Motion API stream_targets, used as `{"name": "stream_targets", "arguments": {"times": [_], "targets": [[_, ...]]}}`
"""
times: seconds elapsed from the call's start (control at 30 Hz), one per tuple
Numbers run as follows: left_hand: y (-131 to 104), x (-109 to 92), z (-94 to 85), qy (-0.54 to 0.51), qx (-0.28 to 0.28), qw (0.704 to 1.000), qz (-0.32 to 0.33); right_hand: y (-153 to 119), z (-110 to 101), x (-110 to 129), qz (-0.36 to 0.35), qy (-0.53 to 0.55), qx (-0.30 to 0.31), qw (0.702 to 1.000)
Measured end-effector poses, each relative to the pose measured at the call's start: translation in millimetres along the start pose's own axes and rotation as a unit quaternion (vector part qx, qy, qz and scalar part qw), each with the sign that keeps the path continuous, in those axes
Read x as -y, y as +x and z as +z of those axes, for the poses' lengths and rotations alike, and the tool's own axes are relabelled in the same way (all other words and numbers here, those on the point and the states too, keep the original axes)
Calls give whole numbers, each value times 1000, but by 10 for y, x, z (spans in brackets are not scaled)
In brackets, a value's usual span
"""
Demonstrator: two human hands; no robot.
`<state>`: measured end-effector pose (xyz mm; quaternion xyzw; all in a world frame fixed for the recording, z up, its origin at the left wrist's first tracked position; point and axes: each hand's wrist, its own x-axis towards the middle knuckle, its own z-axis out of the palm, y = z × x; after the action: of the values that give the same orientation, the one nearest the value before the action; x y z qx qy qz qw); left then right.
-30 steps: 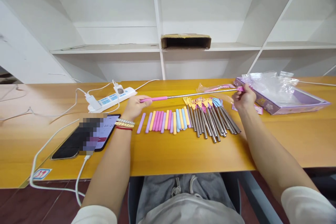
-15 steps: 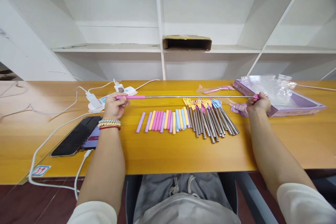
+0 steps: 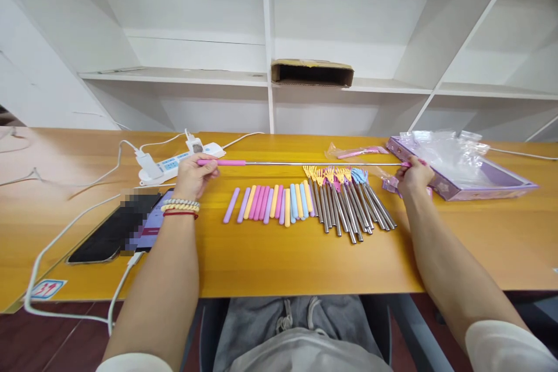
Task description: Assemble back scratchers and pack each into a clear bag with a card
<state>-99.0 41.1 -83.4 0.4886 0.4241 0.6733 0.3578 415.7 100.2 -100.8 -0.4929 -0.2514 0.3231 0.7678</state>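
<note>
Between my two hands a telescopic back scratcher [image 3: 305, 163] is stretched level above the table, its thin metal rod drawn out. My left hand [image 3: 195, 175] is closed around its pink handle at the left end. At the other end, my right hand [image 3: 415, 175] grips the pink head, which the fingers mostly hide. Below the rod lies a row of pink, purple, yellow and blue handle sleeves [image 3: 270, 204]. Beside them, several metal-rod scratchers [image 3: 349, 206] with yellow, pink and blue claw heads lie fanned out, without sleeves.
A purple box [image 3: 492, 190] with clear plastic bags stands at the right. Behind the rod lies a bagged pink scratcher [image 3: 361, 151]. Two phones [image 3: 115, 228], a power strip [image 3: 168, 167] and white cables occupy the left. A cardboard box [image 3: 312, 73] sits on the white shelf.
My right hand has moved left toward my left hand, and the stretch of rod between them is somewhat shorter. The view has shifted slightly.
</note>
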Motion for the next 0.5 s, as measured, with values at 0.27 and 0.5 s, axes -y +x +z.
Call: {"name": "stream_targets", "arguments": {"times": [0.27, 0.5], "targets": [[-117, 153, 385, 312, 189, 929, -70, -555, 489, -115, -37, 11, 72, 997], [-369, 21, 892, 378, 259, 887, 49, -1064, 632, -182, -63, -39, 214, 974]]}}
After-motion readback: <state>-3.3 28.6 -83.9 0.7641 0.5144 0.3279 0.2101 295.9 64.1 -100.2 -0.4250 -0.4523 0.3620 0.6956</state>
